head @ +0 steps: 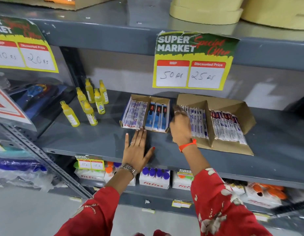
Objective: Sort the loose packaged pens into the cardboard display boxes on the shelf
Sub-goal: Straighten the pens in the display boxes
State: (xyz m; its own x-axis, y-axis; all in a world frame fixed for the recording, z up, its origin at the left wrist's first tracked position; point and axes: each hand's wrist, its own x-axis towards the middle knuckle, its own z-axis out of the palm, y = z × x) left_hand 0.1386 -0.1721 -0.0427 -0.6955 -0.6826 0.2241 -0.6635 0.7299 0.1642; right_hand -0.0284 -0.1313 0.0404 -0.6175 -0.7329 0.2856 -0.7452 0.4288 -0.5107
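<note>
Two cardboard display boxes stand on the grey shelf. The left box holds white-and-purple pen packs in one half and blue pen packs in the other. The right box holds white packaged pens in its left half and more packs in its right half. My left hand lies flat on the shelf, fingers spread, its fingertips at the left box's front edge. My right hand reaches into the right box's left half with fingers curled among the pens; whether it grips one is hidden.
Several yellow bottles stand on the shelf to the left of the boxes. A price sign hangs from the shelf above. Below, white boxes of coloured bottles fill the lower shelf. A slotted metal upright runs diagonally at left.
</note>
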